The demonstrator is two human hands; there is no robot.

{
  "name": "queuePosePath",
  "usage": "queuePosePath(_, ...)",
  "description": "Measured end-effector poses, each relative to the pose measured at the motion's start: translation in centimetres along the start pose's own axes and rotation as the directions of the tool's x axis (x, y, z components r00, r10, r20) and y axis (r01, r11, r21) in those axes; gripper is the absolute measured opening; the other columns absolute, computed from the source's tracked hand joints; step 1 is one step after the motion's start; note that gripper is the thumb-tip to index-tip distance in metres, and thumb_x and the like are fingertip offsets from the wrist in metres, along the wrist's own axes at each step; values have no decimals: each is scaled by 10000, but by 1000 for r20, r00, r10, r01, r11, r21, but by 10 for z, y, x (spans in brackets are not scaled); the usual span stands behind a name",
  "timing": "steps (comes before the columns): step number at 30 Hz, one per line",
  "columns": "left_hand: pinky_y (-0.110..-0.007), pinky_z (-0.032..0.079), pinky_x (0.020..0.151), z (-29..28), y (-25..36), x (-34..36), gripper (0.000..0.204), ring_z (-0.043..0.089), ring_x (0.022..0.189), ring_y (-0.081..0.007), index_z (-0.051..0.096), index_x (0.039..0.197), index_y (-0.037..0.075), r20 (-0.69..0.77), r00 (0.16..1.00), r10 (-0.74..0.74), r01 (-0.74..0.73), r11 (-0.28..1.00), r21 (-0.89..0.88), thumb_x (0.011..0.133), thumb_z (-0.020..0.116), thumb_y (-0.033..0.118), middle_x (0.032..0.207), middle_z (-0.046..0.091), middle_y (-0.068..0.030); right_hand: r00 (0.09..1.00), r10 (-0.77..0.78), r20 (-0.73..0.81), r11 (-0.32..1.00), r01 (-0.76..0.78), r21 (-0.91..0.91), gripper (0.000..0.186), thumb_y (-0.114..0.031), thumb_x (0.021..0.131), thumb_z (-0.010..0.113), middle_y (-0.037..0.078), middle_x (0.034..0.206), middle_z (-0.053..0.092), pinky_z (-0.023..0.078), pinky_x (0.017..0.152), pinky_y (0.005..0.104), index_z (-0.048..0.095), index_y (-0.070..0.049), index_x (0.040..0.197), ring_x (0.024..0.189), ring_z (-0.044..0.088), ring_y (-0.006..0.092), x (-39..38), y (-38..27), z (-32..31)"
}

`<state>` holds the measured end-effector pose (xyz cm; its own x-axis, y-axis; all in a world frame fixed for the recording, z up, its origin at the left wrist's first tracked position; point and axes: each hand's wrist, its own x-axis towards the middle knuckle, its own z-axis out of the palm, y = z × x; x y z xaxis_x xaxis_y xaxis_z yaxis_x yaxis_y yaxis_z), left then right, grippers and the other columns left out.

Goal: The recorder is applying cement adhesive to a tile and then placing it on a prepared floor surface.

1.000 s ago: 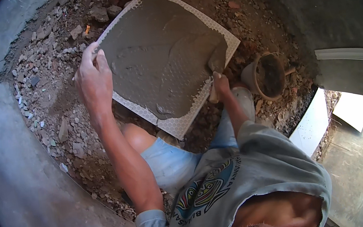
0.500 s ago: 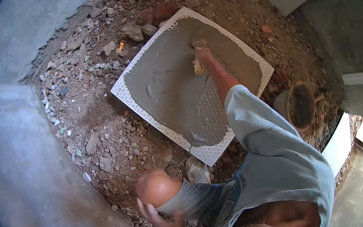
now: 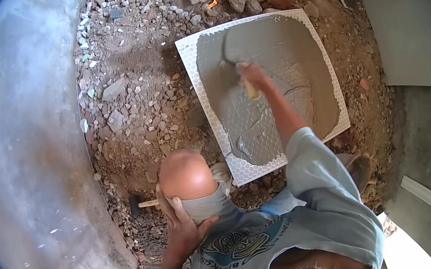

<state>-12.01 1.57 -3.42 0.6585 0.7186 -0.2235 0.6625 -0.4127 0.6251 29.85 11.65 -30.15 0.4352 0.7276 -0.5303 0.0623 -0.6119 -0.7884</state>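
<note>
Right hand (image 3: 252, 73) reaches forward over the tile (image 3: 264, 89), grip closed around the wooden handle of a trowel (image 3: 237, 71); the handle sticks out below the fist toward the person, the blade runs up and left from the fist and lies in the mortar (image 3: 278, 70). Tile lies flat on the rubble (image 3: 140, 106) directly under that grip, white honeycomb-pattern back facing up, grey mortar spread over most of it; bare white strip along the left and near edges, left of and below the grip. Swirl marks in the mortar just below the fist. Left hand (image 3: 181, 224) is pulled back near the body, fingers wrapped over the thigh just under the bent knee (image 3: 187, 174); grip closed on the leg, no tool in it. Hammer (image 3: 142, 203) with a wooden handle lies on the ground just left of the left hand, apart from it. Bucket (image 3: 362, 169) sits to the right of the right elbow, partly hidden behind the sleeve, contents not readable. Loose stones and brick pieces beyond the far edge of the tile, well past the right grip. Grey slab (image 3: 408, 36) lies far right of the right hand, off the rubble. Smooth concrete floor (image 3: 26, 161) far left of the left hand.
</note>
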Motion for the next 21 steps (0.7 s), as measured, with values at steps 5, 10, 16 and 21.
queuePosePath(5,-644,236,1036,8,-2,-10,1088,76,1338,-585,-50,1453,114,-51,995,86,-83,994,65,772,720,470,1454,-64,-373,991,74,113,993,-63,-104,467,-373,890,546,162,720,633,497,453,395,560,75,1021,541,632,243,-15,-55,68)
queuePosePath(10,-553,291,1063,7,5,-13,1197,97,1363,-536,-154,1456,84,-29,998,62,-57,987,152,751,732,473,1478,-95,-340,992,59,113,968,-29,-248,536,-397,881,514,208,726,644,508,521,429,527,101,1079,564,650,289,-35,-66,70)
queuePosePath(16,-539,307,1059,8,2,-13,1151,122,1361,-528,-90,1463,74,-43,994,100,-93,987,130,759,726,478,1484,-48,-333,990,69,126,913,-12,-408,477,-391,869,510,256,804,658,513,707,476,578,58,1013,742,667,390,-112,-27,63)
queuePosePath(21,-634,248,1027,12,6,-15,1017,102,1335,-568,-28,1473,135,-74,995,74,-77,996,-41,819,681,455,1456,-29,-367,998,55,11,867,-43,-497,621,-468,882,524,322,933,628,481,775,549,465,50,1218,909,612,476,-232,60,66)
